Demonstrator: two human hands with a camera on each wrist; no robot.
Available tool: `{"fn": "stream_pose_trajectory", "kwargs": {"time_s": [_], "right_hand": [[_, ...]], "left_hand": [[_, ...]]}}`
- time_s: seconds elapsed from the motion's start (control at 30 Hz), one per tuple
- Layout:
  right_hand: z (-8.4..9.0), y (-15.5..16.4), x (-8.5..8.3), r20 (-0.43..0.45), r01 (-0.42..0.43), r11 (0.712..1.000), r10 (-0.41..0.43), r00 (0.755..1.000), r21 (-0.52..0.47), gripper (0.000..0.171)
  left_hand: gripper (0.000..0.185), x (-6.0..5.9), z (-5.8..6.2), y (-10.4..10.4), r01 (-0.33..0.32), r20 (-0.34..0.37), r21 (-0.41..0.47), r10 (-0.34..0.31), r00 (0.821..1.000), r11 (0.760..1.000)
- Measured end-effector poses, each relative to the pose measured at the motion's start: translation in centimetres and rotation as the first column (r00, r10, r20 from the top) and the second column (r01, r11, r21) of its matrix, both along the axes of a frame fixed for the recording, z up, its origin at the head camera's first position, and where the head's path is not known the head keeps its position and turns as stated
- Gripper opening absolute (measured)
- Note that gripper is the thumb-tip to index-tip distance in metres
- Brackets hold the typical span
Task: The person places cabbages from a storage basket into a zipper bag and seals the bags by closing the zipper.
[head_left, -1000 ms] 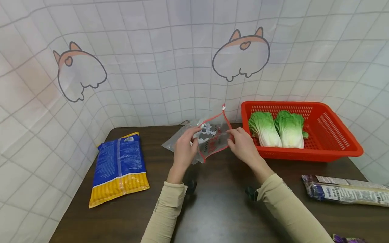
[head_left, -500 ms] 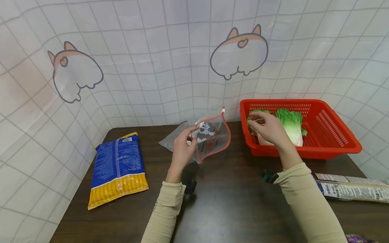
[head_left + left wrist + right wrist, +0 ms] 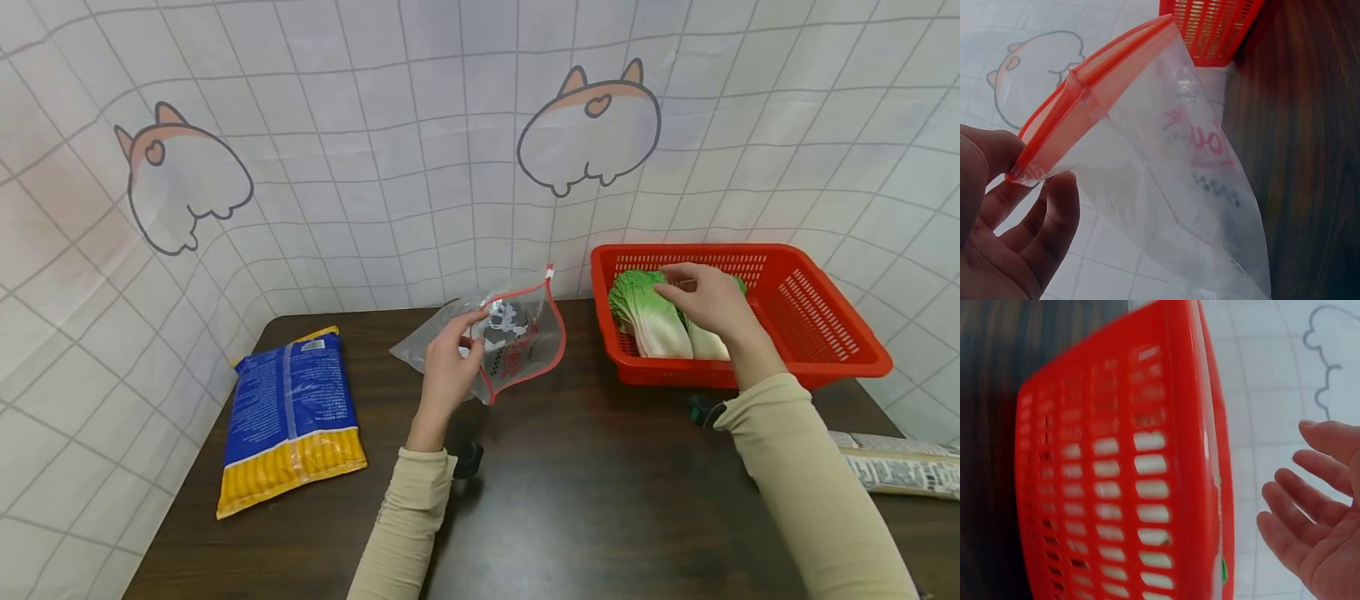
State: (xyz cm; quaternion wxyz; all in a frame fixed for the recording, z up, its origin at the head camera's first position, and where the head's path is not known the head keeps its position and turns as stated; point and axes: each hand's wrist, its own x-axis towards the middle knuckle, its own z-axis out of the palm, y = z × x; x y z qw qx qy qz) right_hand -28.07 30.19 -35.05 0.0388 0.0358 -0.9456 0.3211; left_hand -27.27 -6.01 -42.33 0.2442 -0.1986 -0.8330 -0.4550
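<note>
My left hand (image 3: 448,367) pinches the red zip edge of a clear plastic bag (image 3: 517,337) and holds it up over the dark table, its mouth gaping toward the right. The left wrist view shows thumb and fingers (image 3: 1010,237) on the corner of the bag (image 3: 1172,156). My right hand (image 3: 708,300) reaches into the red basket (image 3: 825,371), fingers straight, over the right one of two napa cabbages; the left cabbage (image 3: 648,312) lies free beside it. In the right wrist view the hand (image 3: 1316,512) hovers with fingers spread above the basket's rim (image 3: 1116,487).
A blue and yellow packet (image 3: 291,417) lies flat at the table's left. A long wrapped pack (image 3: 900,471) lies at the right edge. A checked cloth with cartoon prints hangs behind and at both sides. Brown tabletop (image 3: 570,500) stretches in front.
My right hand let go of the bag and moved right into the basket, now over the right cabbage. The left hand keeps the bag up alone.
</note>
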Motion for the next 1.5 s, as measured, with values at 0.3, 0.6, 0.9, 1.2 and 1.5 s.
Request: {"fn": "stream_pose_trajectory", "kwargs": {"time_s": [0.3,0.6,0.9,1.2,1.5], "right_hand": [[0.6,2.9,-1.2,0.092,-0.032,0.996,0.024,0.995,0.078,0.066],[0.9,4.9,-3.3,0.169,-0.036,0.997,0.024,0.985,0.068,0.070],[-0.2,5.2,-3.6,0.275,-0.053,0.998,0.058,0.960,-0.027,0.070],[-1.5,5.6,-3.9,0.351,-0.190,0.968,0.236,0.906,-0.161,0.062],[-2.3,5.4,-4.5,0.454,-0.201,0.938,0.315,0.833,-0.283,0.066]], "left_hand": [[0.038,-0.1,-0.1,-0.2,0.036,0.012,-0.007,-0.036,0.999,0.999],[0.039,-0.4,0.4,-1.1,0.020,0.054,-0.019,-0.019,0.998,1.000],[0.038,-0.3,0.2,-1.2,0.016,0.042,-0.013,-0.016,0.999,1.000],[0.037,-0.2,0.1,-1.0,0.020,0.038,-0.013,-0.020,0.999,1.000],[0.039,-0.2,0.0,-0.8,0.023,0.056,-0.015,-0.022,0.998,1.000]]}}
